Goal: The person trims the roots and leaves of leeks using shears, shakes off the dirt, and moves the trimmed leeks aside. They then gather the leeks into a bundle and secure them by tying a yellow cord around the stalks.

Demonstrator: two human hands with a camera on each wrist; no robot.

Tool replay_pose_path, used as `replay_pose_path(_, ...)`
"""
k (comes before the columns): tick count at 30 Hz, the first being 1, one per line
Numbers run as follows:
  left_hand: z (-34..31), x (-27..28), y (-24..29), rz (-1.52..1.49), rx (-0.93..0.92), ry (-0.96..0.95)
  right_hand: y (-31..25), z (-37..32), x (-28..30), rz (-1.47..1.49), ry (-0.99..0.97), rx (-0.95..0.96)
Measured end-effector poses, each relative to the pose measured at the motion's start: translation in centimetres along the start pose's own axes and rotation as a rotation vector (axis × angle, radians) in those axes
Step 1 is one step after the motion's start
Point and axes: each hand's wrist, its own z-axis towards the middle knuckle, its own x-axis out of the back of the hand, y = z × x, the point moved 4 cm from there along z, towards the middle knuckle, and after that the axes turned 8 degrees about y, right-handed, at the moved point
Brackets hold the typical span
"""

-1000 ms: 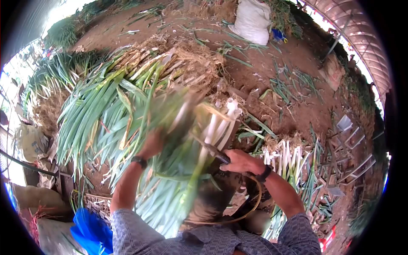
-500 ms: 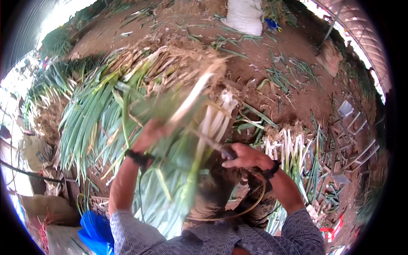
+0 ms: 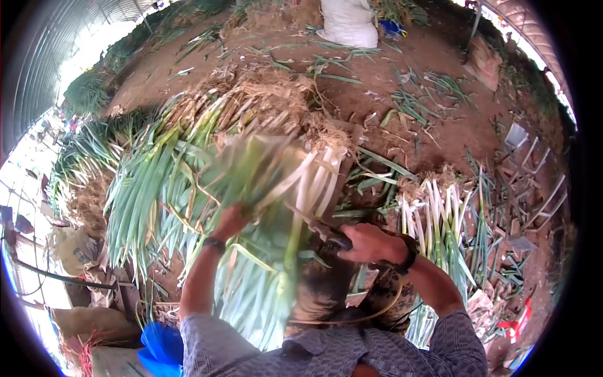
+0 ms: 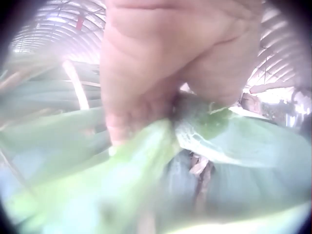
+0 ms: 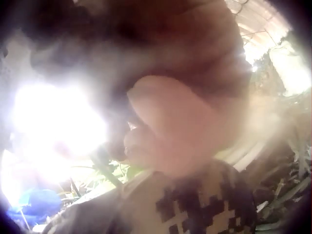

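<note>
My left hand (image 3: 232, 221) grips a green onion by its leaves. Its white stalk (image 3: 290, 181) slants up to the right, beside several cleaned green onions (image 3: 321, 182) laid side by side, and blurred leaves (image 3: 248, 166) surround it. In the left wrist view, the fingers curl round broad green leaves (image 4: 141, 170). My right hand (image 3: 375, 244) holds what looks like an air blow gun (image 3: 321, 230), dark-handled with a thin metal tube directed at the stalk. Below that hand loops a yellowish hose (image 3: 377, 312). Glare and blur hide most of the tool in the right wrist view.
A large heap of unpeeled green onions (image 3: 147, 195), roots away from me, lies at the left. More white-stalked onions (image 3: 433, 217) lie at the right. Camouflage trousers (image 5: 195, 204) are under my right hand. A white sack (image 3: 348, 24) stands on the soil beyond.
The white stalk in my left hand has swung down from a steeper, higher angle towards the cleaned onions. My right hand keeps hold of the blow gun. The head view has shifted slightly.
</note>
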Motion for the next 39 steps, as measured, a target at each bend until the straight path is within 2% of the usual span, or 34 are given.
replay_pose_path(2, -0.6, 0.9, 1.2, 0.118, 0.023, -0.095, -0.5, 0.5, -0.6, -0.062, -0.016, 0.010)
replay_pose_path(3, -1.0, 1.5, 2.3, 0.142, 0.088, -0.019, -0.7, 0.5, -0.8, -0.093, -0.023, 0.013)
replay_pose_path(6, 1.1, -1.0, -2.0, -0.020, -0.158, -0.169, 0.1, 0.6, -1.1, 0.031, 0.041, 0.052)
replay_pose_path(7, 1.4, -1.3, -1.9, -0.246, -0.108, -0.189, 0.3, 0.6, -0.7, 0.061, 0.075, 0.036)
replay_pose_path(8, 0.8, -2.0, -2.3, -0.410, 0.018, -0.248, 0.4, 0.6, -0.4, 0.092, 0.098, 0.023)
replay_pose_path(10, -0.8, 1.4, 4.5, -0.723, 0.271, -0.357, -0.3, 0.2, -0.2, 0.106, 0.094, 0.038)
replay_pose_path(12, -0.2, -1.6, 1.8, -0.671, 0.262, -0.231, -1.4, -0.5, 0.8, 0.065, 0.064, 0.086)
replay_pose_path(13, 0.1, -2.9, 0.8, -0.655, 0.282, -0.198, -0.8, -0.6, -0.2, -0.058, 0.048, 0.107)
replay_pose_path(14, -0.1, -3.8, 0.4, -0.645, 0.301, -0.164, -0.6, -1.0, -0.3, -0.080, 0.068, 0.043)
replay_pose_path(15, -0.8, -3.8, 1.4, -0.945, 0.215, -0.155, -0.4, -1.3, -0.3, -0.104, 0.088, -0.020)
replay_pose_path(17, -1.2, -3.6, 1.8, -0.849, 0.147, -0.119, -0.1, -1.5, -0.4, -0.125, 0.090, -0.084)
replay_pose_path(19, -2.0, -2.4, 2.8, -0.759, 0.221, -0.106, 0.0, -1.1, -0.2, -0.118, 0.066, -0.083)
replay_pose_path(21, -2.4, -1.0, 3.9, -0.684, 0.422, -0.109, 1.2, 0.2, 0.3, -0.091, 0.094, -0.139)
replay_pose_path(23, -2.8, -1.5, 2.7, -0.655, 0.388, -0.088, 2.6, 1.0, 0.6, -0.117, 0.165, -0.199)
replay_pose_path(25, -3.6, -1.0, 1.9, -0.651, 0.331, -0.108, 2.1, 1.7, 0.8, -0.128, 0.124, -0.171)
replay_pose_path(28, -4.6, -0.9, 1.5, -0.841, 0.265, -0.105, 2.3, 3.4, -0.3, -0.047, 0.035, -0.103)
replay_pose_path(30, -4.6, -2.1, 0.0, -0.810, 0.316, -0.085, 2.6, 5.0, -0.9, 0.058, -0.059, -0.041)
replay_pose_path(32, -4.5, -2.7, -1.5, -0.752, 0.407, -0.073, 2.8, 6.6, -0.3, 0.076, -0.010, -0.122)
replay_pose_path(33, -4.7, -2.6, -1.5, -0.798, 0.381, -0.069, 2.7, 7.2, -0.2, 0.089, 0.010, -0.165)
replay_pose_path(35, -5.0, -2.6, -1.3, -0.888, 0.328, -0.060, 2.4, 8.5, -0.9, 0.071, -0.082, -0.108)
replay_pose_path(37, -4.5, -2.5, -2.1, -0.704, 0.355, -0.088, 3.0, 10.0, -2.6, 0.151, -0.140, -0.016)
replay_pose_path(39, -4.4, -2.6, -2.7, -0.523, 0.415, -0.101, 3.8, 10.4, -3.3, 0.275, -0.175, -0.088)
